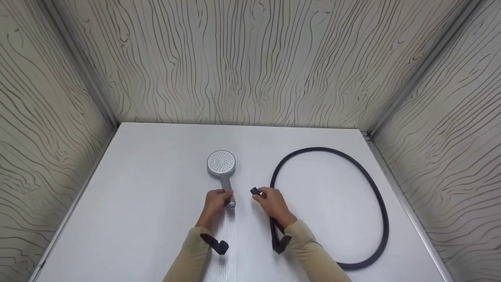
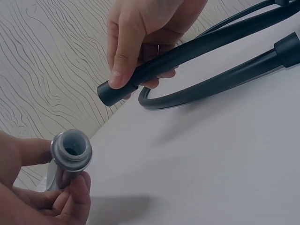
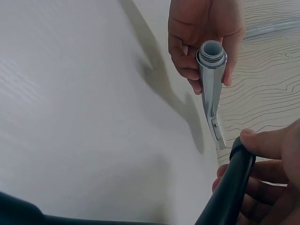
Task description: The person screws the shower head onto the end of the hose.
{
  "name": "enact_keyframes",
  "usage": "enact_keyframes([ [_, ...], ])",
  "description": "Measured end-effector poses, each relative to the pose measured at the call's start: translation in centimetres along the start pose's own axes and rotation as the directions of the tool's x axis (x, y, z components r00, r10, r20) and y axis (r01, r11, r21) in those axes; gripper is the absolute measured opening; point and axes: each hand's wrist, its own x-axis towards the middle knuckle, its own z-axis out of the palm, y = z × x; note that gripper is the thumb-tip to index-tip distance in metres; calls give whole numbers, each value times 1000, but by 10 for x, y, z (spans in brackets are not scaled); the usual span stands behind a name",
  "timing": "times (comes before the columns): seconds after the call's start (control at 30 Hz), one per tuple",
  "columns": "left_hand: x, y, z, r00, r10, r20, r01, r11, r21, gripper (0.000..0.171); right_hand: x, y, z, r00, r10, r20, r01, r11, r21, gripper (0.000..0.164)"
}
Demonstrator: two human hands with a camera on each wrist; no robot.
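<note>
A silver handheld shower head (image 1: pixel 221 162) has its round, dotted spray face turned up. My left hand (image 1: pixel 216 199) grips it by the handle, and its threaded end (image 2: pixel 74 147) points back toward me. To the right, my right hand (image 1: pixel 273 201) pinches a black shower hose (image 1: pixel 381 199) just behind its end collar (image 2: pixel 111 93). The collar faces the shower head, with a gap between it and the threaded end (image 3: pixel 212 51). In the right wrist view, the thumb lies along the collar's edge.
The hose loops widely over the right side of the white table (image 1: pixel 148 188). Its other end fitting (image 2: pixel 288 49) lies below my right hand. Wood-grain patterned panels (image 1: pixel 242 62) rise at the back and both sides. Black straps (image 1: pixel 219 246) with small mounts sit on the wrists.
</note>
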Motion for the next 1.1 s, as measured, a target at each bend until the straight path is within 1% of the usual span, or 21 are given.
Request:
enact_keyframes([
  [0.17, 1, 3, 0, 1000, 5, 2, -5, 1000, 0, 30, 1, 1, -1, 1000, -15, -5, 15, 1000, 0, 16],
  [0.27, 1, 6, 1, 1000, -13, 1, 13, 1000, -22, 31, 1, 0, -2, 999, -37, -15, 37, 999, -18, 14],
  [0.4, 0, 11, 1, 999, -33, -4, 33, 998, -54, 32, 1, -1, -3, 999, -43, -24, 42, 999, -17, 14],
  [0.6, -4, 16, 3, 1000, 2, -22, -4, 995, -97, 38, 1, -4, -5, 996, -73, -57, 72, 997, -20, 15],
  [0.7, -6, 17, 4, 999, 12, -32, -15, 994, -108, 39, -1, -5, -6, 997, -59, -39, 59, 998, 7, 14],
  [0.87, -6, 19, 5, 999, 6, -36, -10, 993, -119, 36, -2, -10, -10, 1000, -16, 0, 16, 998, 63, 14],
  [1.1, -8, 23, 3, 999, 28, -40, -33, 993, -118, 34, -2, -15, -16, 999, -42, -22, 44, 995, 92, 14],
])
